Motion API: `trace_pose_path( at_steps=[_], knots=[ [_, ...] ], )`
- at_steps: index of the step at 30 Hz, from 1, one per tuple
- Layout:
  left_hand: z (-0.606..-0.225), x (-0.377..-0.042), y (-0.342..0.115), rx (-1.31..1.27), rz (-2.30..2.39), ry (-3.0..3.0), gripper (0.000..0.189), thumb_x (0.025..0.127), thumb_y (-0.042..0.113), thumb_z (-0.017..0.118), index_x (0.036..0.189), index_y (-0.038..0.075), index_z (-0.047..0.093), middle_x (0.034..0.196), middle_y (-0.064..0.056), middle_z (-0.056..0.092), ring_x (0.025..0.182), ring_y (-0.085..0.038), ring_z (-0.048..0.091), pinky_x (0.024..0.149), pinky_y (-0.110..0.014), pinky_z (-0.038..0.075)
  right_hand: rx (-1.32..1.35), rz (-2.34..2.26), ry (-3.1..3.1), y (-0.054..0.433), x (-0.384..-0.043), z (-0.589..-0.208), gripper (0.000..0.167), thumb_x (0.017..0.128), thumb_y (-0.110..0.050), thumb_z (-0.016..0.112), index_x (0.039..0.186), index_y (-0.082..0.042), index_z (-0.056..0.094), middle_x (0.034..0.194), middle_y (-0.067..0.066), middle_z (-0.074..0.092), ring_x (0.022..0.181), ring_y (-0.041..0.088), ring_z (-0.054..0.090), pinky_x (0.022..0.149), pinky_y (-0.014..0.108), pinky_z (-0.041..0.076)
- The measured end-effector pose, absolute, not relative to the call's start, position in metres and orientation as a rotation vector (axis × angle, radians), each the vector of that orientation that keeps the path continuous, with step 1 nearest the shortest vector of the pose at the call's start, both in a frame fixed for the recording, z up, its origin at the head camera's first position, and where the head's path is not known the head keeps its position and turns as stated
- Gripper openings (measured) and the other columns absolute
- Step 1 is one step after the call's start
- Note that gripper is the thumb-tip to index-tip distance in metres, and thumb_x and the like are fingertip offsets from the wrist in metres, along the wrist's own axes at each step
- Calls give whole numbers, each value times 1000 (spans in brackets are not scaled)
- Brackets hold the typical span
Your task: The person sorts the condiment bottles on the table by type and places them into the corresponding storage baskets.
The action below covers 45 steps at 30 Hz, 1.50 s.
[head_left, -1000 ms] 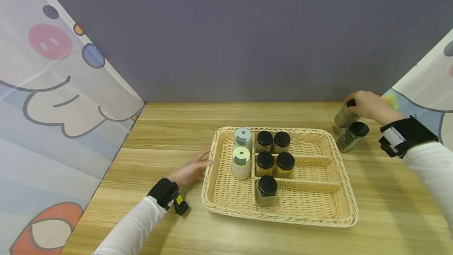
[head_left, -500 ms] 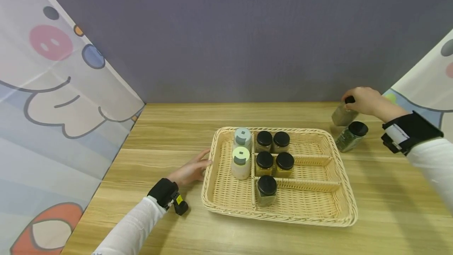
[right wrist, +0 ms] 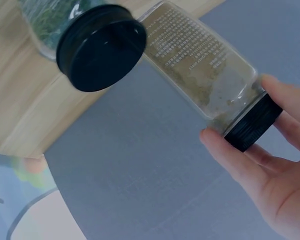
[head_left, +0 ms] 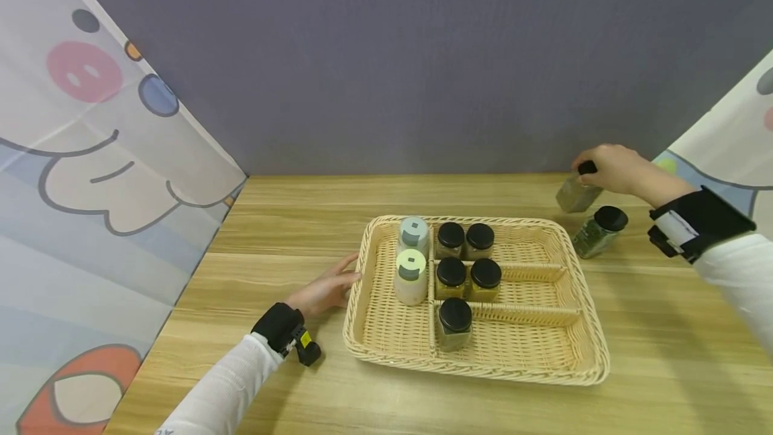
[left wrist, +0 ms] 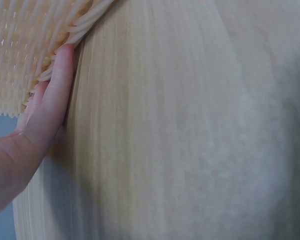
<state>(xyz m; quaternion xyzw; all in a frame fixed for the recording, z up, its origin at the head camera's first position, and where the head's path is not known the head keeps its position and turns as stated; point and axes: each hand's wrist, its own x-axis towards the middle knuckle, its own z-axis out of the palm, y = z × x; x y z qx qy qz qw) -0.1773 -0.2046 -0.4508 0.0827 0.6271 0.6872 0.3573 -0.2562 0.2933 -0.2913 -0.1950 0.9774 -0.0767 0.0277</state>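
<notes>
My right hand (head_left: 619, 168) grips a clear spice jar (head_left: 576, 195) by its black lid at the back right of the table. In the right wrist view, thumb and fingers hold that lid (right wrist: 254, 121) and small printed text covers the jar's side, with brownish powder inside. Close by stands a second spice jar (head_left: 594, 239) with green contents and a black lid. My left hand (head_left: 324, 293) rests against the left side of a wicker basket (head_left: 483, 370). Its fingers (left wrist: 57, 92) lie extended along the basket's outer wall in the left wrist view.
Inside the divided basket, several black-lidded jars (head_left: 451, 275) stand in the three right compartments. Two pale shakers (head_left: 412, 285) occupy the left compartment. A grey wall (head_left: 410, 72) rises behind the wooden table (head_left: 290, 220), with cartoon-printed cloth (head_left: 90, 173) at the sides.
My right hand has shifted left and slightly back with the spice jar, away from the green-filled jar. The left hand and basket stay nearly still.
</notes>
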Motion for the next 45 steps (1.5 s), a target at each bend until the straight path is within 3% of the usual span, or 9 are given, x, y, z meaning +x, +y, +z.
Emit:
trace_pose_path(
  at_steps=[16,34,45],
  knots=[
    [-452,-177,-205,215,1776,1617,55,95,14,36,141,25,8,140,-20,25,118,-28,39,88,-52,40,-686,-294,2971,259,-243,-281,30,82,-6,60,109,6,57,102,25,54,88,35,51,58,38,41],
    [-452,-175,-205,214,1779,1633,55,95,12,34,141,24,6,139,-21,26,116,-27,43,88,-52,40,-806,-280,2983,235,-227,-277,31,77,-6,66,106,3,60,94,19,54,79,30,53,58,40,46],
    [-453,-176,-206,241,1780,1615,55,95,12,34,141,24,6,141,-20,23,122,-31,35,90,-53,38,-916,-314,2985,227,-215,-276,28,76,-6,67,103,-1,62,97,19,55,82,31,55,62,43,47]
  ],
)
